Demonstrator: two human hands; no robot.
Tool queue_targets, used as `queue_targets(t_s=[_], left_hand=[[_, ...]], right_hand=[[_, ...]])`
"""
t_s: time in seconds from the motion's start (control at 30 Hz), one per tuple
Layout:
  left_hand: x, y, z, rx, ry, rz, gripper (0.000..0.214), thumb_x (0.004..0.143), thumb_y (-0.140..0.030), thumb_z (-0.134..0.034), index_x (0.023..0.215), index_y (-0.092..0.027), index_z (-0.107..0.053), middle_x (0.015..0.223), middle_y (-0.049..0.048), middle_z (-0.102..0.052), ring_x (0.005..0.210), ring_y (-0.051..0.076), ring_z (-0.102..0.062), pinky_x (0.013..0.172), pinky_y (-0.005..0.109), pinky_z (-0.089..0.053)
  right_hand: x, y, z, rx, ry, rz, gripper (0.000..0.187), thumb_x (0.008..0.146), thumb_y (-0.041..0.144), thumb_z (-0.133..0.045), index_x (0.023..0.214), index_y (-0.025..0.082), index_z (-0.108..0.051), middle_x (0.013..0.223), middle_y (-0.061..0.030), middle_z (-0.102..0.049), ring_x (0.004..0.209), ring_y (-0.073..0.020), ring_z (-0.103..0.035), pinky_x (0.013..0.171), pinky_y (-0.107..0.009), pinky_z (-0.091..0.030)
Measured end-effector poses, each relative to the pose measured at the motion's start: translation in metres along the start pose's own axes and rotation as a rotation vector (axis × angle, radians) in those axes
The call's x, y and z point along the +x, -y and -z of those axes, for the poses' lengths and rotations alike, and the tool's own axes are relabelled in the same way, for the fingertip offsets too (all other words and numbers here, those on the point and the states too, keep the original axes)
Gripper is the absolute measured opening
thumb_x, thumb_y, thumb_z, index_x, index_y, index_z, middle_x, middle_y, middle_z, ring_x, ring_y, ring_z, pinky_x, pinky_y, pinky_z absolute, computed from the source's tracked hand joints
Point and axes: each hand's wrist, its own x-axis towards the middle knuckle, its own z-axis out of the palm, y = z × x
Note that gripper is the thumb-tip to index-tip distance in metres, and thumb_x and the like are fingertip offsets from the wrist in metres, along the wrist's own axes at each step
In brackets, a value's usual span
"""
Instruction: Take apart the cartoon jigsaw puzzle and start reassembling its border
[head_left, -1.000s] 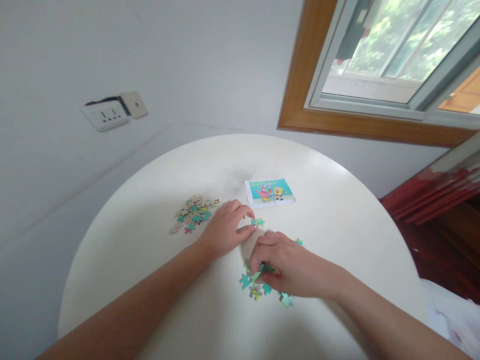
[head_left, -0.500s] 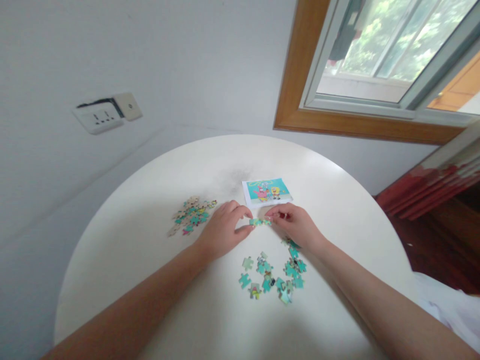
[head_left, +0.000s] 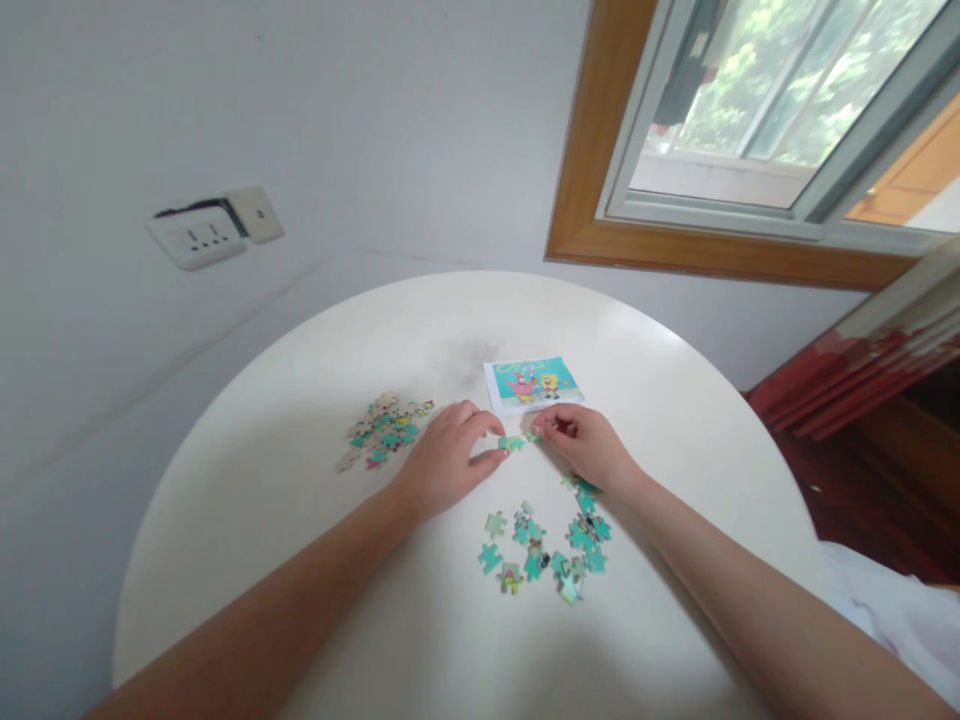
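My left hand (head_left: 448,458) rests on the round white table (head_left: 300,560), thumb and forefinger pinched on a small teal puzzle piece (head_left: 512,443). My right hand (head_left: 587,445) pinches a second teal piece (head_left: 534,436) and holds it against the first one. Both hands meet just in front of a small cartoon picture card (head_left: 532,384). Several loose teal pieces (head_left: 545,546) lie below my hands. A second heap of pieces (head_left: 382,432), partly face down, sits left of my left hand.
The table stands against a white wall with a power socket (head_left: 214,227) at the left. A wood-framed window (head_left: 720,150) is at the upper right. Red fabric and dark wood (head_left: 862,380) lie beyond the table's right edge.
My right hand left the loose pieces near me with a piece and moved up to meet my left hand. The left hand stayed in place holding its piece.
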Motion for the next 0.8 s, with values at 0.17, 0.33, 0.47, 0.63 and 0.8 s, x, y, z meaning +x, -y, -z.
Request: queue_targets(t_s=[0.17,0.33,0.47,0.63,0.8], left_hand=[[0.0000,-0.0003,0.0005,-0.008,0.002,0.000,0.017,0.085,-0.032,-0.061,0.098,-0.022,-0.061,0.092,0.0041,-0.055,0.091,0.022,-0.054,0.085,0.036,-0.042],[0.0001,0.0004,0.0004,-0.009,0.003,0.004,0.017,0.084,-0.031,-0.061,0.098,-0.022,-0.062,0.091,0.0041,-0.055,0.091,0.022,-0.054,0.085,0.036,-0.042],[-0.0002,0.0013,-0.0002,-0.005,0.002,0.003,0.018,0.084,-0.032,-0.061,0.099,-0.022,-0.061,0.092,0.0040,-0.055,0.091,0.022,-0.054,0.085,0.035,-0.042],[0.0003,0.0008,-0.0001,-0.002,0.004,0.003,0.017,0.084,-0.031,-0.061,0.098,-0.021,-0.061,0.091,0.0042,-0.055,0.091,0.022,-0.054,0.085,0.036,-0.042],[0.0005,0.0003,0.0008,-0.002,0.004,0.002,0.017,0.085,-0.032,-0.060,0.098,-0.022,-0.061,0.091,0.0041,-0.055,0.090,0.022,-0.054,0.084,0.036,-0.042]], right_hand=[[0.0011,0.0002,0.0022,0.008,0.004,0.049,0.028,0.086,0.027,-0.049,0.102,0.020,-0.071,0.094,-0.0048,-0.071,0.083,-0.0172,-0.061,0.077,-0.029,-0.044],[0.0013,-0.0005,0.0024,0.077,0.031,0.021,0.024,0.085,0.031,-0.051,0.091,0.018,-0.071,0.085,-0.0035,-0.070,0.078,-0.0164,-0.060,0.073,-0.028,-0.043],[0.0025,-0.0032,0.0031,0.166,0.015,-0.049,0.024,0.082,0.037,-0.055,0.084,0.017,-0.068,0.070,0.0000,-0.064,0.064,-0.0134,-0.054,0.060,-0.025,-0.039],[0.0043,-0.0049,0.0056,0.296,0.019,-0.128,0.021,0.077,0.038,-0.059,0.079,0.017,-0.065,0.067,0.0002,-0.065,0.060,-0.0132,-0.055,0.059,-0.024,-0.039],[0.0048,-0.0069,0.0075,0.349,0.041,-0.127,0.016,0.075,0.033,-0.060,0.077,0.018,-0.064,0.065,-0.0002,-0.067,0.061,-0.0135,-0.059,0.061,-0.025,-0.043]])
